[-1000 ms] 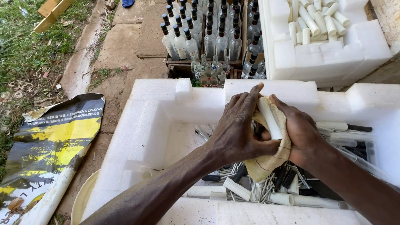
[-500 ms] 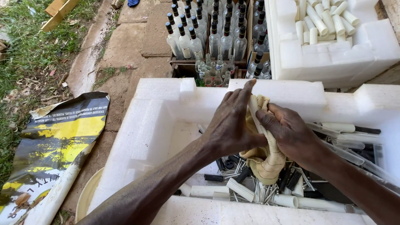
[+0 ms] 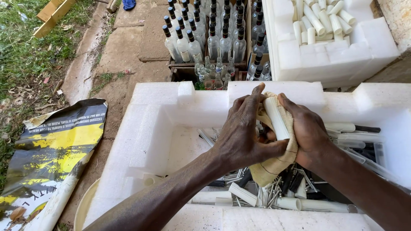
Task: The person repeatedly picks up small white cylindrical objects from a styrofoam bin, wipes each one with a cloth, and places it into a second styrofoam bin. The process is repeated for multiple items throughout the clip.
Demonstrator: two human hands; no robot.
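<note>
Both hands meet over a large white foam box [image 3: 154, 128]. My left hand [image 3: 244, 132] wraps around a beige cloth [image 3: 274, 164] from the left. A white cylindrical handle [image 3: 276, 117] lies in the cloth, tilted upward, and my right hand [image 3: 306, 130] grips cloth and handle from the right. Below my hands, the box holds several white handles [image 3: 242, 193], thin metal rods and dark pieces.
A second white foam box [image 3: 338, 53] at the upper right is filled with several white cylinders. A crate of clear glass bottles with dark caps [image 3: 214, 40] stands beyond the near box. A yellow and black printed sheet [image 3: 51, 149] lies on the ground at left, beside grass.
The cloth and handle have turned in my hands, and the white handle now shows more, pointing up. Both hands stay in the same place over the box.
</note>
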